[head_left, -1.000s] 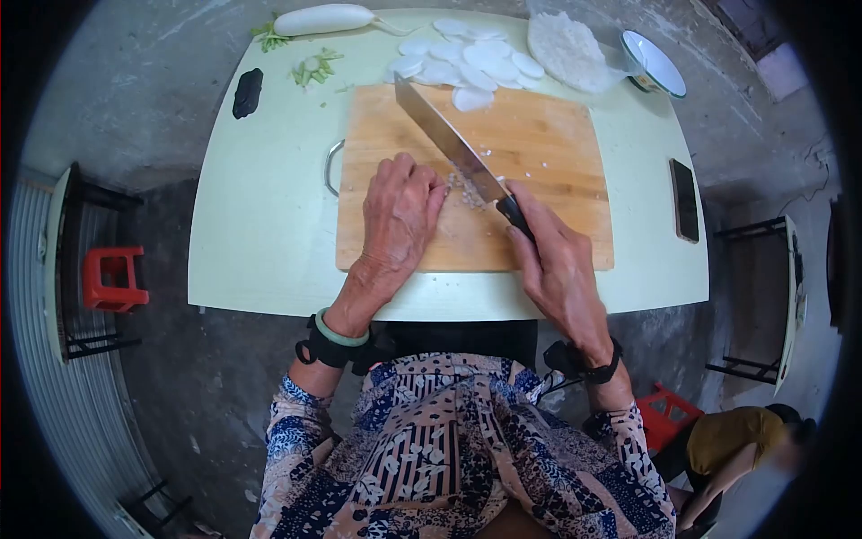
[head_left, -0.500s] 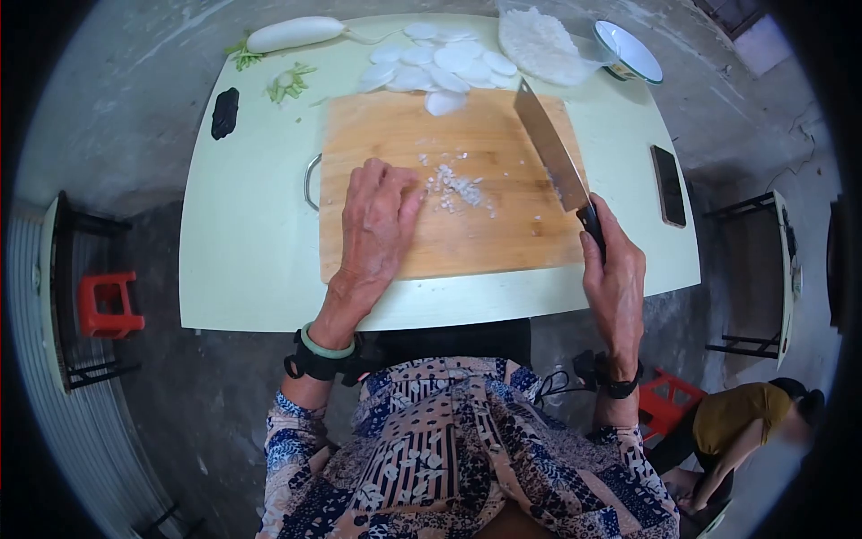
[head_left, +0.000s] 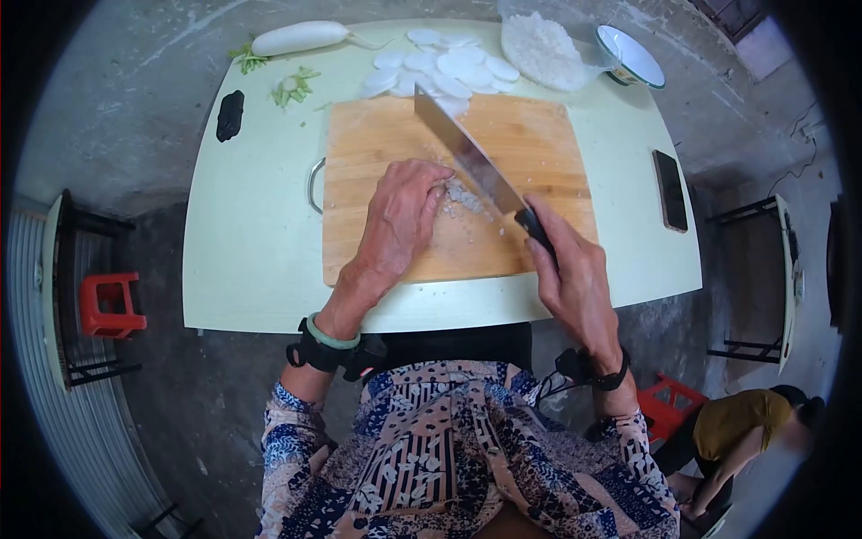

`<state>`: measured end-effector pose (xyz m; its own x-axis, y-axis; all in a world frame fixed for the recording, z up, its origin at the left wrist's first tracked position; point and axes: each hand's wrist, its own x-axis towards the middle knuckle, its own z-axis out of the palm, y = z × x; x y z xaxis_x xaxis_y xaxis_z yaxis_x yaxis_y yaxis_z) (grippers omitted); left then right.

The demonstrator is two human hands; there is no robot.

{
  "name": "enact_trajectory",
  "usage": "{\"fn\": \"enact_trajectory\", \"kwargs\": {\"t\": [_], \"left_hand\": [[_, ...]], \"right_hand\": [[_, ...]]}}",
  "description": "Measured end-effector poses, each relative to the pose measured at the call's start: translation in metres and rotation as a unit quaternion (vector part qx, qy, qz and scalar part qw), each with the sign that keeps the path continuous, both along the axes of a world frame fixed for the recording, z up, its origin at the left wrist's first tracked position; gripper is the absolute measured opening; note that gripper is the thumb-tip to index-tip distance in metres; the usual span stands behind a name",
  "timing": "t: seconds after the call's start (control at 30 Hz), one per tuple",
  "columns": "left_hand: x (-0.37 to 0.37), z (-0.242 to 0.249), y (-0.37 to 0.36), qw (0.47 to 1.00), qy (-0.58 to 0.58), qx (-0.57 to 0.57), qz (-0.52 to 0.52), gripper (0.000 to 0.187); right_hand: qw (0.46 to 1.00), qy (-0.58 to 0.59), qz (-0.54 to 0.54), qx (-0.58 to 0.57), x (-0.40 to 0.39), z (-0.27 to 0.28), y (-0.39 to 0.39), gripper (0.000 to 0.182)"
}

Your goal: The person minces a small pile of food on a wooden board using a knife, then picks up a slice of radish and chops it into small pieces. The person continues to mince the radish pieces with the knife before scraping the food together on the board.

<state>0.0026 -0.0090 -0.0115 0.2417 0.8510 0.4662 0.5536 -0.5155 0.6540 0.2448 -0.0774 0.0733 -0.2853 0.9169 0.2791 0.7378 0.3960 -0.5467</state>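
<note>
My right hand (head_left: pixel 575 278) grips the black handle of a kitchen knife (head_left: pixel 471 153), its broad blade slanting up and left over the cutting board (head_left: pixel 530 135). Beneath the blade's edge lies a small heap of finely chopped white bits (head_left: pixel 462 196). My left hand (head_left: pixel 401 216) rests on the board just left of the heap, fingers bent and held together. Its fingertips touch the edge of the bits and come close to the blade. What is under those fingers, if anything, is hidden.
Round white radish slices (head_left: pixel 422 61) spread behind the board, with a whole white radish (head_left: pixel 301 38) and cut green tops (head_left: pixel 293 87) to their left. A bag of white shreds (head_left: pixel 543 54), an enamel bowl (head_left: pixel 633 58) and a phone (head_left: pixel 669 190) lie right. Another person (head_left: pixel 736 427) bends at lower right.
The knife has swung left from the board's right side to over the chopped bits. My left hand has shifted slightly right, up against the heap.
</note>
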Motion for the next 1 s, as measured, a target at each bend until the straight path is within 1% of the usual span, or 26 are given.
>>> {"fn": "enact_trajectory", "kwargs": {"t": [0.07, 0.1, 0.17, 0.23, 0.27, 0.33, 0.47, 0.53, 0.57, 0.63, 0.67, 0.73, 0.83, 0.9, 0.97, 1.0], "left_hand": [[0.000, 0.003, -0.007, 0.998, -0.035, 0.021, 0.047, 0.024], [-0.001, 0.003, -0.007, 0.998, -0.034, 0.022, 0.048, 0.024], [-0.002, 0.002, -0.006, 0.995, -0.018, 0.046, 0.086, 0.020], [-0.003, 0.002, -0.005, 0.995, -0.014, 0.040, 0.093, 0.018], [-0.004, 0.001, -0.005, 0.994, -0.011, 0.032, 0.100, 0.016], [-0.003, -0.001, -0.006, 0.994, -0.007, 0.036, 0.107, 0.015], [-0.003, -0.002, -0.008, 0.992, 0.003, 0.034, 0.117, 0.015], [-0.003, -0.003, -0.008, 0.992, 0.008, 0.034, 0.118, 0.015], [-0.003, -0.003, -0.008, 0.992, 0.013, 0.036, 0.118, 0.015], [-0.004, -0.007, -0.007, 0.993, 0.008, 0.033, 0.115, 0.015], [-0.004, -0.009, -0.007, 0.993, 0.002, 0.030, 0.111, 0.015], [-0.003, -0.007, -0.008, 0.992, 0.003, 0.034, 0.119, 0.015], [-0.002, -0.005, -0.009, 0.991, -0.002, 0.035, 0.130, 0.013], [-0.002, -0.004, -0.009, 0.990, -0.006, 0.035, 0.135, 0.012], [-0.004, -0.005, -0.009, 0.990, 0.014, 0.026, 0.139, 0.014], [-0.004, -0.005, -0.009, 0.989, 0.013, 0.025, 0.142, 0.014]], "right_hand": [[1.000, -0.001, -0.001, 0.016, -0.002, 0.001, 0.010, 0.051], [1.000, 0.003, 0.010, 0.013, -0.003, 0.001, 0.016, 0.051], [1.000, 0.007, 0.023, 0.012, -0.005, 0.000, 0.026, 0.050], [0.999, 0.009, 0.047, -0.013, -0.005, -0.008, 0.033, 0.049], [0.999, 0.008, 0.047, -0.012, -0.006, -0.007, 0.035, 0.049], [0.997, 0.008, 0.037, -0.061, -0.008, -0.006, 0.039, 0.049], [0.997, 0.023, 0.033, -0.059, -0.015, 0.001, 0.039, 0.049], [0.998, 0.032, 0.057, -0.020, -0.020, -0.003, 0.043, 0.050], [0.998, 0.033, 0.057, -0.020, -0.019, -0.006, 0.045, 0.050], [0.997, -0.009, 0.074, -0.021, -0.019, -0.009, 0.050, 0.049], [0.997, -0.010, 0.078, -0.021, -0.020, -0.006, 0.049, 0.049], [0.997, 0.006, 0.056, -0.050, -0.022, 0.006, 0.046, 0.047], [0.998, 0.008, 0.047, -0.035, -0.024, 0.005, 0.047, 0.046], [0.998, 0.009, 0.051, -0.045, -0.022, 0.000, 0.050, 0.047], [0.997, 0.009, 0.059, -0.054, -0.018, 0.000, 0.053, 0.047], [0.998, 0.018, 0.047, -0.048, -0.016, 0.000, 0.050, 0.047]]}}
